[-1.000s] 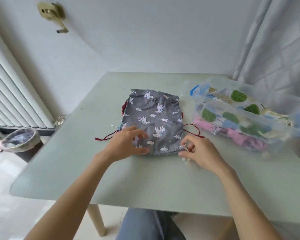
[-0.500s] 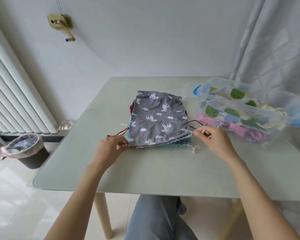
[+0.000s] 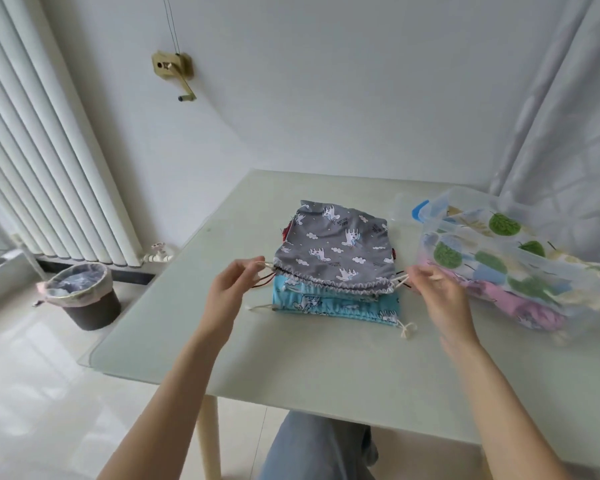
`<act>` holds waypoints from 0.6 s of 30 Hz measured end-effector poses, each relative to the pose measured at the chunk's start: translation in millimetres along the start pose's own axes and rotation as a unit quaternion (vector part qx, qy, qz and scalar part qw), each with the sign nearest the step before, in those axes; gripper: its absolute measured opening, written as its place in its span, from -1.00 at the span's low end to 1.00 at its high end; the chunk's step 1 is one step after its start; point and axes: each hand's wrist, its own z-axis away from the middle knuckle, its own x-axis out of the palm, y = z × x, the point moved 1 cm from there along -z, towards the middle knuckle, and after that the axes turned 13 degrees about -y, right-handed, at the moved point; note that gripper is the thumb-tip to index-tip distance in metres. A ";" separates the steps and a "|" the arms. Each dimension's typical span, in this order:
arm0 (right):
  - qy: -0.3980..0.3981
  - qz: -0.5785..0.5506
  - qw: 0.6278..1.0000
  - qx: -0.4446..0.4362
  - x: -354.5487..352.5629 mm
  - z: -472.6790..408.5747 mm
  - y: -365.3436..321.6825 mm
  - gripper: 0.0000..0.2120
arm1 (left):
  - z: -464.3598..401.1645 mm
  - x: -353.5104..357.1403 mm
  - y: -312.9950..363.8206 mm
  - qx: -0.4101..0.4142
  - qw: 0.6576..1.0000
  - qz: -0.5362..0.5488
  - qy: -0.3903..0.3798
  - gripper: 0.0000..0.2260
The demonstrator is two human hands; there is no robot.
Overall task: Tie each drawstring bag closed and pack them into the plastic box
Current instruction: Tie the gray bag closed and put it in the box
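The grey drawstring bag [image 3: 336,251] lies atop the stack at mid-frame on the worktop [image 3: 326,358], its near hem already gathered. The left hand [image 3: 231,289] pinches the white cord at the bag's left end, and the right hand [image 3: 433,289] pinches the cord at the right. This looks like the cinching step; next, the cords likely need knotting, then the bag goes into the plastic box [image 3: 520,261] at right.

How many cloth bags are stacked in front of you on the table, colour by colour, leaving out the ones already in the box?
Grey unicorn bag, both hands pulling its cords: 1
Blue bag beneath it: 1
Red fabric peeking out at the back, probably another bag: 1
Total: 3 seen; more may be hidden in the stack.
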 end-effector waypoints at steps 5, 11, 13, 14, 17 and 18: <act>-0.066 -0.268 0.959 -0.060 25.1 -13.8 -15.8 -0.67 | -23.1 30.2 5.7 0.043 0.943 0.326 0.047 -0.75; 0.004 -0.425 0.904 -0.045 14.5 -16.3 -14.4 -0.74 | -40.3 11.3 -15.5 -0.014 0.867 0.475 0.148 -0.81; 0.030 -0.412 0.910 -0.013 6.5 -15.6 -8.6 -0.73 | -39.5 -3.9 -19.3 0.004 0.857 0.488 0.164 -0.79; 0.036 -0.403 0.914 -0.006 4.0 -15.4 -6.1 -0.72 | -39.4 -7.5 -17.9 0.015 0.859 0.485 0.164 -0.79; 0.008 -0.406 0.913 -0.024 8.6 -17.3 -6.6 -0.72 | -38.4 2.5 -6.4 0.025 0.886 0.449 0.114 -0.79; -0.011 -0.408 0.912 -0.031 12.8 -17.8 -8.7 -0.74 | -37.6 11.0 -3.2 0.013 0.909 0.407 0.088 -0.80</act>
